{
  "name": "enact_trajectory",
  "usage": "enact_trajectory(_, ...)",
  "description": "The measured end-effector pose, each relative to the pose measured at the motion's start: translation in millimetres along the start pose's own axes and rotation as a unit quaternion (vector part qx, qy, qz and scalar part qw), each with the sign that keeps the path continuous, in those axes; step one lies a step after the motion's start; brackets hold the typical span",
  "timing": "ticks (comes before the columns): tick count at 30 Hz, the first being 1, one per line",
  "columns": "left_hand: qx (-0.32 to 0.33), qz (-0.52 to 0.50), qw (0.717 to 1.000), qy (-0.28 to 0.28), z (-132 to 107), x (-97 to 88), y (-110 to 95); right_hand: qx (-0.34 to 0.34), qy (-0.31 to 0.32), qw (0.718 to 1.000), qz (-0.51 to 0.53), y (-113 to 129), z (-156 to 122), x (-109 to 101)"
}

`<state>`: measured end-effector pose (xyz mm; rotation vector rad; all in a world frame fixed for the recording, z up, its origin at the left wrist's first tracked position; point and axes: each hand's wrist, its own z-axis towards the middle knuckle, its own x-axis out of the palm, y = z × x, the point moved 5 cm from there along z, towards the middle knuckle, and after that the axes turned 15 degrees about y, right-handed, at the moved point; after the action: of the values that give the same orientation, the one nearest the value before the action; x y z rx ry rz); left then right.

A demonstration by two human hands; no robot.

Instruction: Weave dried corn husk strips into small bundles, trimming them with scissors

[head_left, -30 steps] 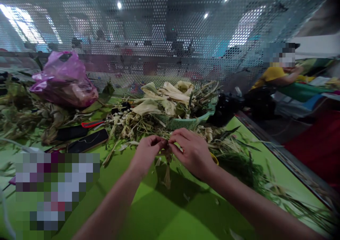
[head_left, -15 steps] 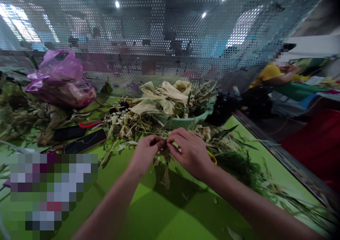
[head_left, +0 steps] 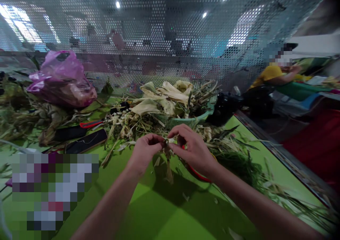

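Between my hands hangs a small dried husk piece (head_left: pixel 169 171), its pale frayed end pointing down and a dark knot-like part at its top. My left hand (head_left: pixel 145 151) pinches that top between thumb and fingertips. From the other side, the thumb and forefinger of my right hand (head_left: pixel 195 149) close on the same spot, the other fingers curled. Under the right hand a curved red strip (head_left: pixel 199 175) shows on the table; what it belongs to is hidden. Just beyond my hands stands a pale green basket (head_left: pixel 186 121) heaped with dry husks (head_left: pixel 170 93).
Dry scraps (head_left: pixel 130 124) and green strands (head_left: pixel 239 165) litter the green table (head_left: pixel 159 215). At left are a purple plastic bag (head_left: pixel 63 80), a red cutter (head_left: pixel 91 123) and a dark phone (head_left: pixel 86 141). A perforated screen (head_left: pixel 148 38) rises behind; a person in yellow (head_left: pixel 271 73) sits at right.
My right forefinger has lifted and arched away from its thumb, and the husk piece has swung slightly right. More of the red strip shows beneath the right hand.
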<state>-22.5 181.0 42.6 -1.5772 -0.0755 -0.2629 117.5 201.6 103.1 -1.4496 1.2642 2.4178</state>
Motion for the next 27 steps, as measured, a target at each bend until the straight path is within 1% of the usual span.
enact_trajectory(3, 0.001, 0.001, 1.0, 0.006, 0.1, 0.8, 0.6, 0.028, 0.025, 0.998, 0.044, -7.3, 2.0, 4.2)
enact_trajectory(6, 0.011, 0.032, 0.999, 0.005, 0.7, -0.4, 0.9, 0.042, 0.053, 0.996, 0.066, -15.7, 3.9, 12.8)
enact_trajectory(10, 0.022, 0.096, 0.995, 0.01, 1.9, -0.8, -0.7, 0.063, 0.036, 0.995, 0.064, -24.7, 4.3, 17.9)
enact_trajectory(12, 0.033, 0.146, 0.989, 0.004, 1.3, -0.1, -4.1, 0.075, 0.027, 0.995, 0.063, -27.8, 3.9, 19.1)
enact_trajectory(16, 0.074, 0.275, 0.958, -0.029, -2.6, 4.2, -13.2, 0.095, 0.01, 0.992, 0.082, -33.5, 3.0, 21.4)
enact_trajectory(21, 0.12, 0.395, 0.909, -0.065, -7.0, 9.8, -17.5, 0.082, 0.012, 0.989, 0.121, -34.7, 3.2, 25.9)
enact_trajectory(24, 0.136, 0.438, 0.886, -0.069, -8.8, 11.8, -18.2, 0.081, 0.006, 0.986, 0.145, -33.5, 3.1, 26.1)
enact_trajectory(27, 0.147, 0.445, 0.881, -0.063, -10.3, 12.4, -19.2, 0.075, 0.006, 0.98, 0.184, -30.9, 3.0, 24.7)
